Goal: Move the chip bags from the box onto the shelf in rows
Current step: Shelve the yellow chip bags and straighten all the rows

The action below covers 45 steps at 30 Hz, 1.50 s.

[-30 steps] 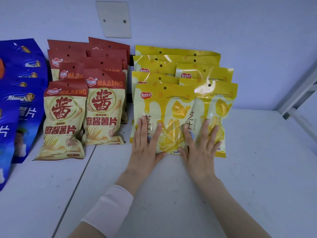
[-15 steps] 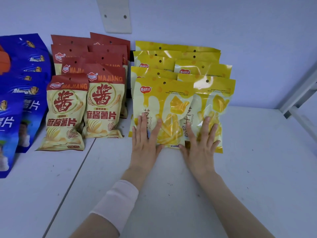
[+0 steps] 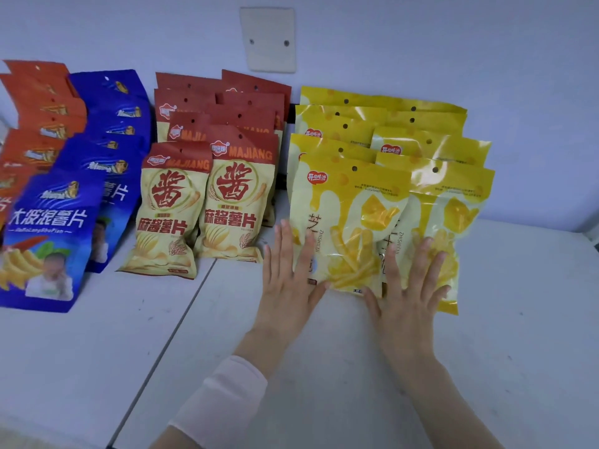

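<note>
The two front yellow chip bags (image 3: 350, 222) lie side by side at the near end of the yellow rows on the white shelf (image 3: 518, 319), and compared with half a second ago they sit lower and further right in view, with orange bags (image 3: 35, 102) now showing at the far left beyond the blue bags (image 3: 55, 222) and the red-topped bags (image 3: 207, 196). The left hand (image 3: 288, 280) rests flat on the left front bag's near-left corner and the right hand (image 3: 408, 290) on the overlap of the two (much as before). Both sets of fingers (image 3: 421, 264) are spread wide and pressed down, gripping nothing.
</note>
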### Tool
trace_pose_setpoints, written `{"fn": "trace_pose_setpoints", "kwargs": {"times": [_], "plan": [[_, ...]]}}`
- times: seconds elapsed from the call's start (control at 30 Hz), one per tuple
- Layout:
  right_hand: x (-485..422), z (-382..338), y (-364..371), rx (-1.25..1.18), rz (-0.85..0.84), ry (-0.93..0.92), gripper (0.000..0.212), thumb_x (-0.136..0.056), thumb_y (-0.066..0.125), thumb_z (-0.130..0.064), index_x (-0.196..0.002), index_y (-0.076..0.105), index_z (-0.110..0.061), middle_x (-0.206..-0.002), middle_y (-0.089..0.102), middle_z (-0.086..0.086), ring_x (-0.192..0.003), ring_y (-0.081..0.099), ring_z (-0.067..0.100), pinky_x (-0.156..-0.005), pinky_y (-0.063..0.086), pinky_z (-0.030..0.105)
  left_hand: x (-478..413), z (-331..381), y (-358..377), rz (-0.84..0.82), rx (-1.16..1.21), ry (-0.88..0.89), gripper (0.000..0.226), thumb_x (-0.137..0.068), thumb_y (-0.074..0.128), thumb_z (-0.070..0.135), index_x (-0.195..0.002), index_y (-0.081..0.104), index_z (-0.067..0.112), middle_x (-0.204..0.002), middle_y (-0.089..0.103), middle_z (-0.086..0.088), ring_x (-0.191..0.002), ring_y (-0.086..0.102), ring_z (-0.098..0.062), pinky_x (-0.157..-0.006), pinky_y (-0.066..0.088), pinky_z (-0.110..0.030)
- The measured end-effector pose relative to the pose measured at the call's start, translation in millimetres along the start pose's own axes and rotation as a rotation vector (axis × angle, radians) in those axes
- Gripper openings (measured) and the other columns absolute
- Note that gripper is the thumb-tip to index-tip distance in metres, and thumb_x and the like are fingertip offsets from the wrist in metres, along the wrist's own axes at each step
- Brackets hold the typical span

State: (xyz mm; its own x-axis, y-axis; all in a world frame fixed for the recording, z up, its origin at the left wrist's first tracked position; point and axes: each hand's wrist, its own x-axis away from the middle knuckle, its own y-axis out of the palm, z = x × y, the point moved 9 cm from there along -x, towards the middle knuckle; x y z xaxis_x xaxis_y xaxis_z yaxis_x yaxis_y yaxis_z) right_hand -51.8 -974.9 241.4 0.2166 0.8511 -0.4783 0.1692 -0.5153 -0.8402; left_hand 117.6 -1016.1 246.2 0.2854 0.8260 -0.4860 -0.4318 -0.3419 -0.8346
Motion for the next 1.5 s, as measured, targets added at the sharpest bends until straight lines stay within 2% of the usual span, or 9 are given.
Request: {"fn": "trace_pose_setpoints", "kwargs": {"times": [0.17, 0.37, 0.57, 0.67, 0.77, 1.0, 1.13, 1.23, 1.5], "plan": [[0.9, -57.6, -3.5, 0.020, 0.039, -0.067, 0.069, -0.088, 0.034, -0.048, -0.146, 0.019, -0.016, -0.151, 0.006, 0.027, -0.138, 0.003, 0.047, -0.094, 0.027, 0.072, -9.1, -66.3, -45.6, 0.099, 0.104, -0.093, 0.071, -0.093, 0.032, 0.051, -0.148, 0.002, 0.018, -0.154, -0.010, -0.010, -0.143, -0.011, -0.023, -0.115, -0.009, -0.032], [2.7, -182.6, 22.2, 0.019, 0.044, -0.198, 0.071, -0.087, 0.034, -0.053, -0.146, 0.020, -0.015, -0.150, 0.011, 0.028, -0.138, 0.008, 0.047, -0.097, 0.027, 0.069, -15.3, -209.7, -97.2, 0.206, 0.261, -0.276, 0.076, -0.093, 0.043, 0.048, -0.148, 0.004, 0.013, -0.155, -0.010, -0.006, -0.143, -0.010, -0.015, -0.117, 0.005, -0.039], [2.1, -294.1, 95.4, 0.084, -0.112, -0.155, 0.071, -0.085, 0.027, -0.063, -0.144, 0.024, -0.024, -0.150, 0.015, 0.026, -0.136, 0.012, 0.048, -0.095, 0.026, 0.072, -31.6, -311.5, -78.7, 0.006, 0.697, -0.448, 0.078, -0.089, 0.046, 0.041, -0.149, -0.002, 0.023, -0.157, -0.001, 0.003, -0.143, 0.004, -0.011, -0.117, 0.016, -0.042], [-9.4, -303.6, 121.0, 0.154, -0.166, -0.092, 0.080, -0.076, 0.035, -0.066, -0.145, 0.022, -0.027, -0.151, 0.012, 0.024, -0.137, 0.010, 0.047, -0.095, 0.024, 0.073, -48.1, -323.8, -53.9, -0.129, 1.111, -0.618, 0.069, -0.093, 0.047, 0.038, -0.147, 0.003, 0.035, -0.150, 0.026, 0.006, -0.128, 0.036, -0.008, -0.101, 0.042, -0.033], [-16.8, -299.1, 132.6, 0.190, -0.179, -0.041, 0.077, -0.077, 0.035, -0.062, -0.145, 0.020, -0.028, -0.152, 0.011, 0.024, -0.137, 0.011, 0.047, -0.094, 0.025, 0.074, -73.0, -323.5, -39.2, -0.186, 1.150, -0.567, 0.055, -0.095, 0.044, 0.037, -0.144, 0.020, 0.030, -0.131, 0.050, 0.008, -0.113, 0.054, -0.006, -0.085, 0.050, -0.021], [-49.9, -280.4, 144.1, 0.283, -0.160, 0.091, 0.074, -0.083, 0.028, -0.061, -0.147, 0.009, -0.030, -0.151, 0.012, 0.025, -0.136, 0.012, 0.049, -0.095, 0.020, 0.074, -106.9, -315.7, -8.6, -0.248, 1.285, -0.589, 0.063, -0.087, 0.046, 0.050, -0.143, 0.024, 0.032, -0.127, 0.056, 0.004, -0.103, 0.062, -0.009, -0.070, 0.054, -0.022], [-63.9, -273.8, 149.5, 0.311, -0.170, 0.128, 0.074, -0.083, 0.028, -0.060, -0.148, 0.008, -0.030, -0.152, 0.012, 0.025, -0.136, 0.011, 0.049, -0.096, 0.016, 0.074, -126.6, -312.3, -0.9, -0.253, 1.303, -0.525, 0.077, -0.080, 0.050, 0.064, -0.144, 0.022, 0.031, -0.138, 0.046, 0.000, -0.116, 0.056, -0.013, -0.081, 0.054, -0.028], [-62.3, -272.3, 147.1, 0.319, -0.157, 0.117, 0.070, -0.087, 0.017, -0.064, -0.147, 0.008, -0.031, -0.152, 0.011, 0.024, -0.137, 0.011, 0.049, -0.096, 0.014, 0.075, -150.0, -325.6, -4.1, -0.183, 1.303, -0.563, 0.084, -0.077, 0.038, 0.071, -0.147, 0.009, 0.037, -0.151, 0.029, 0.000, -0.126, 0.043, -0.012, -0.092, 0.044, -0.032], [-61.3, -268.9, 144.2, 0.298, -0.121, 0.070, 0.077, -0.080, 0.035, -0.063, -0.146, 0.013, -0.029, -0.152, 0.015, 0.022, -0.136, 0.012, 0.050, -0.093, 0.016, 0.076, -173.0, -307.4, 13.9, -0.292, 1.386, -0.544, 0.082, -0.072, 0.034, 0.079, -0.141, 0.030, 0.034, -0.130, 0.056, 0.004, -0.111, 0.060, -0.013, -0.091, 0.050, -0.039]]}}
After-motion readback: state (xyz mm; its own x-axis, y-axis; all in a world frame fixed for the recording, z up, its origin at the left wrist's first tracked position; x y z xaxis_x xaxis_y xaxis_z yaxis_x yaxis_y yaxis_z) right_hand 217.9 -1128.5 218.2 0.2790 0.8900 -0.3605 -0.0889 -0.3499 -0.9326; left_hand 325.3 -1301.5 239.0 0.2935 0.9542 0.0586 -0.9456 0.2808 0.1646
